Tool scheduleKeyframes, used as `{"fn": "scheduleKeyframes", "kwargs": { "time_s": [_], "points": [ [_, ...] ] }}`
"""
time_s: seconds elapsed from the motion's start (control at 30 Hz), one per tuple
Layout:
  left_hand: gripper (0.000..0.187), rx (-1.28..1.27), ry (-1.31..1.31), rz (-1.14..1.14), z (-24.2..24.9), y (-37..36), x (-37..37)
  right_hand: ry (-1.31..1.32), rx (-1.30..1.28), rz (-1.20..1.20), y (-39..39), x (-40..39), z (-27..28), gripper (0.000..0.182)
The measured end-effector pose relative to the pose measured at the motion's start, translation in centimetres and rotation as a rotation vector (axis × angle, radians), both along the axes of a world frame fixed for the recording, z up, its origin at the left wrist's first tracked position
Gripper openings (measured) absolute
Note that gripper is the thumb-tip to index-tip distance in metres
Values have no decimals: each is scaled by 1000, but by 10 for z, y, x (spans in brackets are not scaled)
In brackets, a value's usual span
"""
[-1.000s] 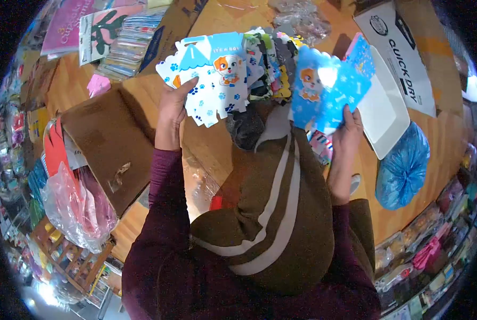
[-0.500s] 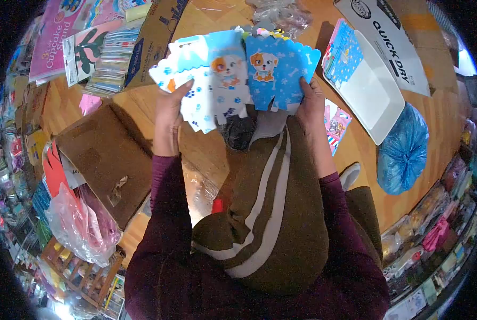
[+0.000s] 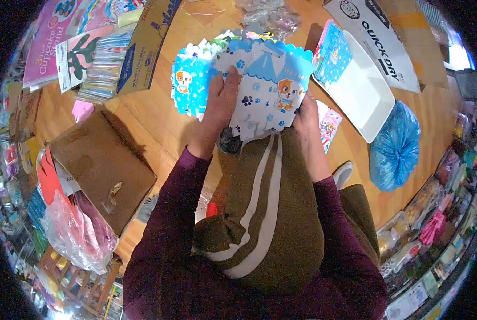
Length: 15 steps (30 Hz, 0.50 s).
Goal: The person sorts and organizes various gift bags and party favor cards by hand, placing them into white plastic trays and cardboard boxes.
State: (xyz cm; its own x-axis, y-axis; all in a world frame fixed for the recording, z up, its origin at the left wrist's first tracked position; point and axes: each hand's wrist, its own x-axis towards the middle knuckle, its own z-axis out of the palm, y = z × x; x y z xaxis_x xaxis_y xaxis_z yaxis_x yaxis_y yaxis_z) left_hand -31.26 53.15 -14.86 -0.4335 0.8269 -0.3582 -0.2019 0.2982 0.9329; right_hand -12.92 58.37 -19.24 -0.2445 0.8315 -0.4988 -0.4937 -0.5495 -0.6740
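The wooden floor [image 3: 356, 152] spreads ahead of me, my striped brown trouser leg [image 3: 297, 213] over its near middle. Toward the left edge sits a brown cardboard box [image 3: 97, 160]. Near the far left corner lies a printed carton [image 3: 156, 40], flat packets [image 3: 108, 66] against its left side. The white QUICK DRY package [image 3: 374, 40] lies toward the far right corner. Nearer me, the white tray [image 3: 364, 98] slants, with blue patterned cards [image 3: 335, 56] at its far left end; the tied blue plastic bag [image 3: 395, 146] is just beside its near end. A clear plastic bag [image 3: 73, 229] with pink contents lies against the box's near left side.

In the middle, in front of my knee, I have the white puppy cards [image 3: 262, 90] up in both hands, paw prints and a scalloped blue top showing. My left hand [image 3: 222, 98] grips their left side, thumb over the front; my right hand [image 3: 306, 114] has hold of the lower right edge. The blue puppy cards [image 3: 190, 85] are just left of my left hand. Smaller still, a pink card [image 3: 330, 124] lies right of my right wrist.
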Motion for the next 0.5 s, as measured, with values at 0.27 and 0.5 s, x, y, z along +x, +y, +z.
{"fn": "scheduleKeyframes", "kwargs": {
  "time_s": [0.27,0.5],
  "points": [
    [25,247,685,-20,3,-9,0,3,-57,22,-17,4,3,31],
    [20,227,284,-39,-5,-14,-1,70,-93,105,-22,16,-7,37]
  ]
}}
